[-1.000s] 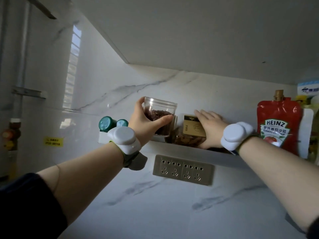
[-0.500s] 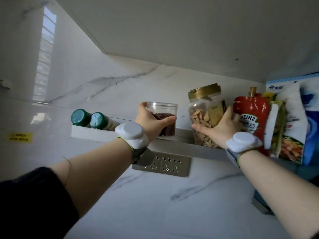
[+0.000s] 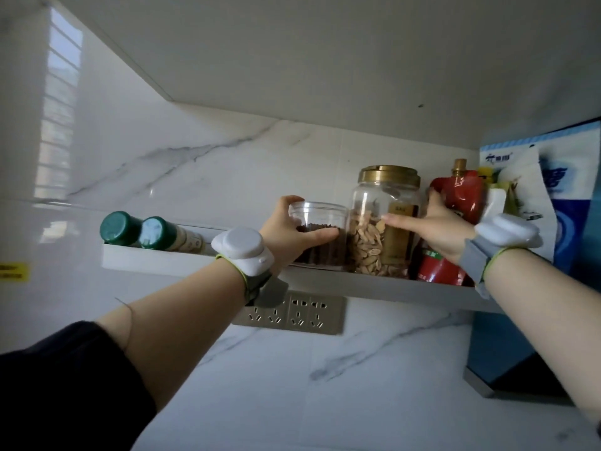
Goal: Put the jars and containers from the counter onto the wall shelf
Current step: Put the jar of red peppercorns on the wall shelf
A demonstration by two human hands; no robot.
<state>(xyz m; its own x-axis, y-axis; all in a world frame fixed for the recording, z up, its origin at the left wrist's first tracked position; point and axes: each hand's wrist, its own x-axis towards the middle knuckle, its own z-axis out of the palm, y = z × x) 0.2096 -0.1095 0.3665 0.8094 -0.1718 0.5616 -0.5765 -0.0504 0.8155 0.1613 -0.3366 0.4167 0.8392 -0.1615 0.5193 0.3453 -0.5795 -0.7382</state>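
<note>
A small clear lidless jar (image 3: 320,234) with dark brown contents stands on the white wall shelf (image 3: 374,283). My left hand (image 3: 289,234) wraps around it from the left. Touching it on the right is a taller clear jar (image 3: 383,219) with a gold lid, holding pale nuts, upright on the shelf. My right hand (image 3: 435,231) grips that jar from its right side, thumb across the front. Both wrists wear white bands.
Two green-capped bottles (image 3: 136,231) lie at the shelf's left end. A red Heinz ketchup pouch (image 3: 461,200) and packets (image 3: 507,196) crowd the right end beside a blue-white pack (image 3: 566,203). A cabinet underside hangs close above. A socket strip (image 3: 292,315) sits under the shelf.
The gold-lidded jar was lying low a second ago; it now stands upright against the small jar. My right hand moved to its side. The view shifted right and closer.
</note>
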